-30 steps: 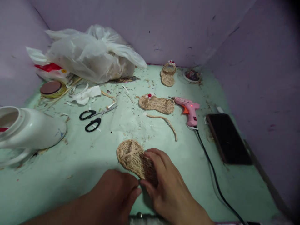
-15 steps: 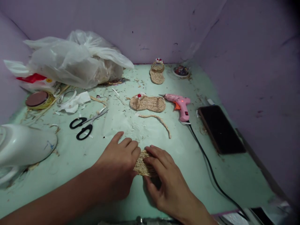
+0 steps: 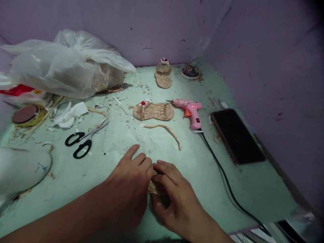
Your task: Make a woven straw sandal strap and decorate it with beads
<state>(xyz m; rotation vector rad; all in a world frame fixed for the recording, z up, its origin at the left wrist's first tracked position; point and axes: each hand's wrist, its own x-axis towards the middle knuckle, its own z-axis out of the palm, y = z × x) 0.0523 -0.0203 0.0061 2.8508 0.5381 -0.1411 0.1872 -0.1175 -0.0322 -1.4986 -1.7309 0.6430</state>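
Left hand (image 3: 134, 179): index extended, other fingers curled over rope sole's (image 3: 156, 188) left end; grip hidden, can't tell. Sole between hands, near desk front; ends covered, long axis seemingly left-right. Neither hand nearer, both touching. Right hand (image 3: 174, 192): arched, sole between fingers and thumb. Glue gun (image 3: 191, 111) beyond. Green desk (image 3: 258, 189), fibre-littered; purple wall (image 3: 273, 84) right.

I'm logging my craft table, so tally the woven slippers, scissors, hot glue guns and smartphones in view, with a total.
Woven slippers: 3, one mostly hidden by the left hand and right hand
Scissors: 1 pair
Hot glue gun: 1
Smartphone: 1
Total: 6
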